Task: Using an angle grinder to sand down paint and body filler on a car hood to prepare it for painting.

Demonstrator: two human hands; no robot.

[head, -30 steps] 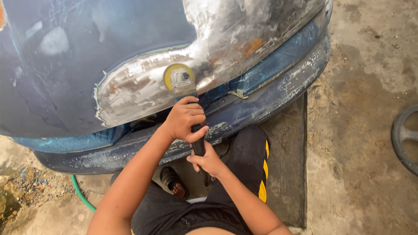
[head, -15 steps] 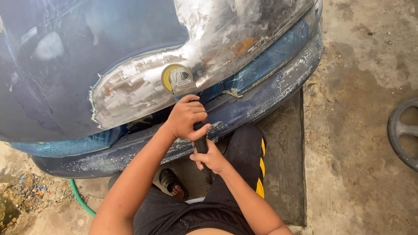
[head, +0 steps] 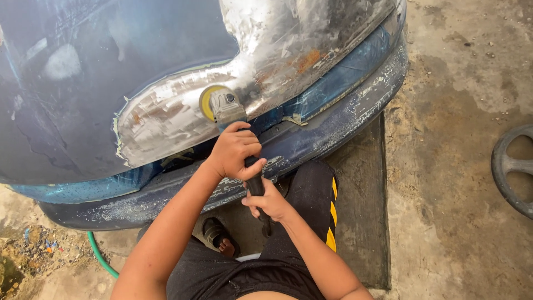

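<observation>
Two bare hands, left hand [head: 236, 153] and right hand [head: 268, 201], clench an angle grinder [head: 226, 108], its yellow disc against a blue car body's [head: 111, 83] bare-metal patch [head: 166, 119].

floor [head: 461, 166]: stained grey concrete, gritty.
mat [head: 361, 222]: dark, flat on the floor under the seated person.
hose [head: 100, 256]: green, lying at lower left.
wheel [head: 513, 169]: dark, at right edge.

Left hand [head: 236, 153] gripped angle grinder [head: 225, 108] body; right hand [head: 269, 201] clasped rear handle. Yellow disc [head: 206, 101] pressed against bare-metal patch [head: 166, 119] on blue car panel [head: 83, 83]. Green hose [head: 100, 256] on floor.
</observation>
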